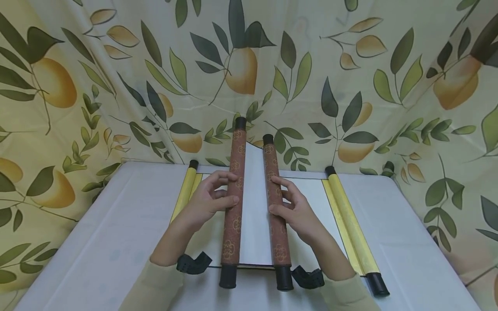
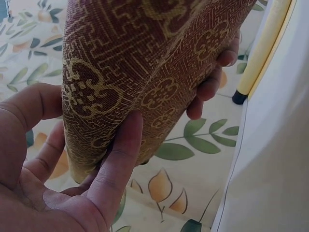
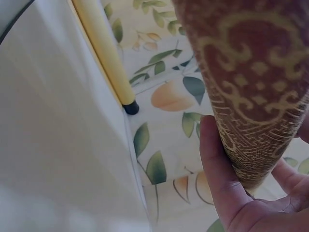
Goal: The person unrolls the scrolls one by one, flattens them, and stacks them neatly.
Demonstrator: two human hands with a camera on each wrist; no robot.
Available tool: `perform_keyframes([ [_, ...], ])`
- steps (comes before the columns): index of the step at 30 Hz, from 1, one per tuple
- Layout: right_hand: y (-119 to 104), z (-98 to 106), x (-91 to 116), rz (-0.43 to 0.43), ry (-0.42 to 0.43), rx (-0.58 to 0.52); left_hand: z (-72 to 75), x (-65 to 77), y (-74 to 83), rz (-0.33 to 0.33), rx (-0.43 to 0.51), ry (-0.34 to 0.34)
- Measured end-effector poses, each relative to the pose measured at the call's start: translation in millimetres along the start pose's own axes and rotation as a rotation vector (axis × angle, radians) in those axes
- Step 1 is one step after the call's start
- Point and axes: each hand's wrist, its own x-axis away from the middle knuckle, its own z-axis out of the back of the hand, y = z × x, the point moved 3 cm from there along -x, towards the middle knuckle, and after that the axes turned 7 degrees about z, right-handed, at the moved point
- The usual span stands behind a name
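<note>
A scroll backed in brown patterned cloth is partly unrolled, with a band of white paper (image 1: 255, 211) between its two rolls. My left hand (image 1: 206, 198) holds the left roll (image 1: 233, 216) about its middle, thumb on the near face. The right roll (image 1: 276, 207) is gripped by my right hand (image 1: 297, 211), thumb and fingers around its outer side. Black caps finish both rolls. Gold flower shapes show on the cloth (image 2: 159, 94) in the left wrist view. Below it lies an opened scroll with yellow edges, its right roll (image 1: 352, 224) seen whole and its left roll (image 1: 186, 185) partly hidden.
A white-covered table (image 1: 105, 233) carries the yellow scroll. Behind and at both sides hangs a cloth (image 1: 295, 17) printed with leaves and orange fruit, close to the table's back edge. Black straps (image 1: 193, 262) sit at both wrists.
</note>
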Motion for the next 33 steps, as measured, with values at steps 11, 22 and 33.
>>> perform_keyframes([
  [11, 0.7, 0.8, -0.4, -0.011, 0.01, 0.007, 2.3, 0.8, 1.7, 0.004, 0.007, 0.001],
  [22, 1.3, 2.1, -1.0, -0.026, 0.023, 0.013, 3.6, 1.2, 2.7, -0.023, -0.008, 0.014],
  [33, 0.7, 3.3, -0.6, -0.019, 0.021, 0.013, 5.1, 2.1, 4.4, -0.019, -0.014, 0.019],
])
